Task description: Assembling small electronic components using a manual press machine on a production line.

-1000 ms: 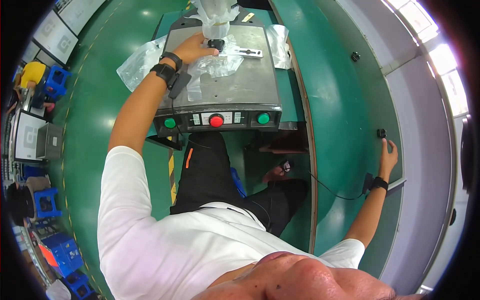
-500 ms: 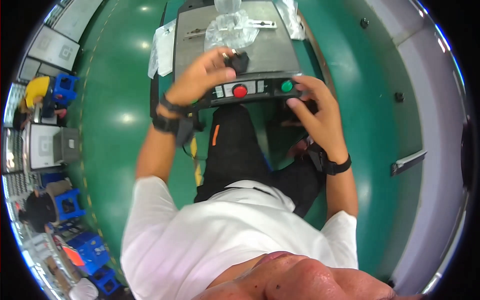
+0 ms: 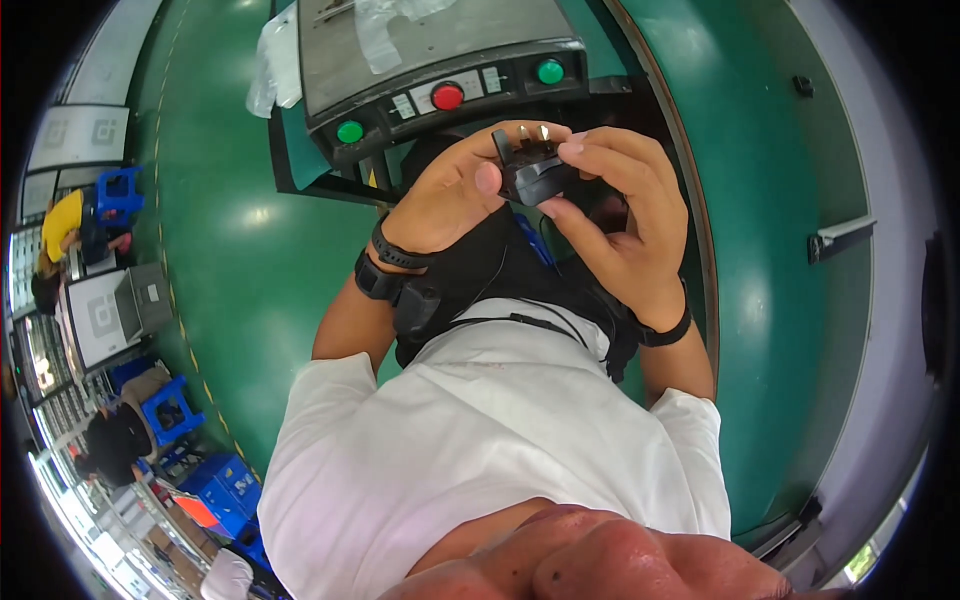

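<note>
A black plug adapter (image 3: 538, 180) is held up in front of my lap, with two shiny metal pins and a black prong pointing away from me. My left hand (image 3: 452, 195) grips its left side, thumb on the near face and fingers behind. From the right, my right hand (image 3: 635, 205) pinches the adapter's other end between thumb and fingertips. Just beyond my hands is the front panel of a bench machine (image 3: 400, 105), which carries a red button (image 3: 447, 96) and green buttons (image 3: 350, 131) at both ends.
Clear plastic film (image 3: 385, 30) lies on the machine's metal top, and a white plastic bag (image 3: 275, 65) hangs at its left. Far left, other people sit at workbenches beside blue stools (image 3: 120, 195). A grey wall (image 3: 850, 160) runs along the right.
My left hand has brought the plug adapter from above the machine's top toward my lap. My right hand has left the right green button and joined it on the adapter. The view has shifted.
</note>
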The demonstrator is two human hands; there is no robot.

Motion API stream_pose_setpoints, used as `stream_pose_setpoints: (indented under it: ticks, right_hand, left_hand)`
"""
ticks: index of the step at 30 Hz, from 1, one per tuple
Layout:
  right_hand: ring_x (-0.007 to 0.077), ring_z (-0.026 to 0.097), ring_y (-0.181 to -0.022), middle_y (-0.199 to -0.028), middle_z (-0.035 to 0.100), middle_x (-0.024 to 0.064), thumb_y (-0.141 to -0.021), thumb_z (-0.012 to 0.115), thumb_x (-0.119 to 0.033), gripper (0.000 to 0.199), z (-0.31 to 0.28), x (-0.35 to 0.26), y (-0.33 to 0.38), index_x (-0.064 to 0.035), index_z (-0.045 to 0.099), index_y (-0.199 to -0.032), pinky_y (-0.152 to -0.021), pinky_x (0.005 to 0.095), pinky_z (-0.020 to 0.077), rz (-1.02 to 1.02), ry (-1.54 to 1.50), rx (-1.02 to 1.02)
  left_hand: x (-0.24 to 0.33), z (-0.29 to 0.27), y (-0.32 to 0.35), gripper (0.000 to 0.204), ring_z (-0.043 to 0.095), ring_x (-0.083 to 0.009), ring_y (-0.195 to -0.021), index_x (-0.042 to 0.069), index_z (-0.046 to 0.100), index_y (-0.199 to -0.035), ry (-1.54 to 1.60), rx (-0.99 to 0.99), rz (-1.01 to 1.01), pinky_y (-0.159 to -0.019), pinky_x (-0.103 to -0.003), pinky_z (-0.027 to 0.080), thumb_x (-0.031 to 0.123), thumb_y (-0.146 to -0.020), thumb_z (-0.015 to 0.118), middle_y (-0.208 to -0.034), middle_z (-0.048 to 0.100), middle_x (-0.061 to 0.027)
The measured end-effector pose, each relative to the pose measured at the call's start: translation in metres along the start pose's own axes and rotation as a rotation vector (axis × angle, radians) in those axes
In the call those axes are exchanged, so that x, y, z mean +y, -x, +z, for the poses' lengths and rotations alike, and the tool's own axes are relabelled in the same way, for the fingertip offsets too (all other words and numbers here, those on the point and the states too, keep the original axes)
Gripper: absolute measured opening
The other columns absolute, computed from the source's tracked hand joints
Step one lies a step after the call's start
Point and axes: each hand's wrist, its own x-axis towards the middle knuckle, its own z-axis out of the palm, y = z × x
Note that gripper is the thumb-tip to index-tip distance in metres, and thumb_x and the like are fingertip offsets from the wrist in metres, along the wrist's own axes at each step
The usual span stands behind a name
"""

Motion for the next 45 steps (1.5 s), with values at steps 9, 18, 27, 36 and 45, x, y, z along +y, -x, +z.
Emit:
stream_pose_setpoints:
  ticks: [9,18,27,36,45]
  right_hand:
    - [0.0204,0.062,-0.089,-0.105,0.060,0.0115,-0.067,0.083,0.000,0.043,-0.028,0.000,0.028,-0.0048,0.067,-0.107,-0.068,0.0271,0.0523,-0.050,0.170,0.083]
    - [0.0224,0.060,-0.093,-0.108,0.058,0.0128,-0.071,0.082,-0.003,0.047,-0.026,0.005,0.038,-0.0033,0.062,-0.113,-0.075,0.0299,0.0523,0.000,0.169,0.095]
    - [0.0256,0.062,-0.090,-0.103,0.064,0.0118,-0.067,0.085,-0.009,0.046,-0.009,0.010,0.041,-0.0055,0.064,-0.108,-0.074,0.0324,0.0507,0.000,0.105,0.225]
    - [0.0261,0.061,-0.088,-0.102,0.062,0.0123,-0.064,0.087,-0.012,0.049,-0.017,0.001,0.041,-0.0041,0.064,-0.107,-0.072,0.0328,0.0509,-0.022,0.151,0.197]
    - [0.0277,0.061,-0.086,-0.095,0.065,0.0128,-0.066,0.086,-0.014,0.043,-0.022,0.003,0.040,-0.0029,0.065,-0.102,-0.070,0.0338,0.0489,-0.064,0.209,0.145]
  left_hand:
    - [-0.025,0.029,-0.017,0.076,0.057,-0.0218,-0.118,-0.003,0.043,-0.140,0.278,-0.075,-0.062,-0.098,-0.037,0.050,0.053,-0.091,0.062,-0.129,0.057,-0.0121]
    - [-0.021,0.043,-0.009,0.066,0.062,-0.0217,-0.110,-0.005,0.039,-0.142,0.289,0.070,-0.031,-0.099,-0.036,0.050,0.044,-0.100,0.053,-0.132,0.054,-0.0121]
    - [-0.015,0.056,0.006,0.050,0.061,-0.0286,-0.116,0.005,0.036,-0.142,0.198,0.149,-0.059,-0.101,-0.040,0.049,0.036,-0.104,0.046,-0.134,0.053,-0.0142]
    - [-0.022,0.054,0.006,0.038,0.057,-0.0196,-0.117,0.004,0.046,-0.130,0.268,0.143,0.044,-0.101,-0.039,0.048,0.018,-0.098,0.061,-0.128,0.055,-0.0109]
    - [-0.026,0.049,0.005,0.037,0.056,-0.0196,-0.116,0.005,0.047,-0.129,0.276,0.127,0.042,-0.100,-0.038,0.048,0.016,-0.097,0.061,-0.129,0.054,-0.0103]
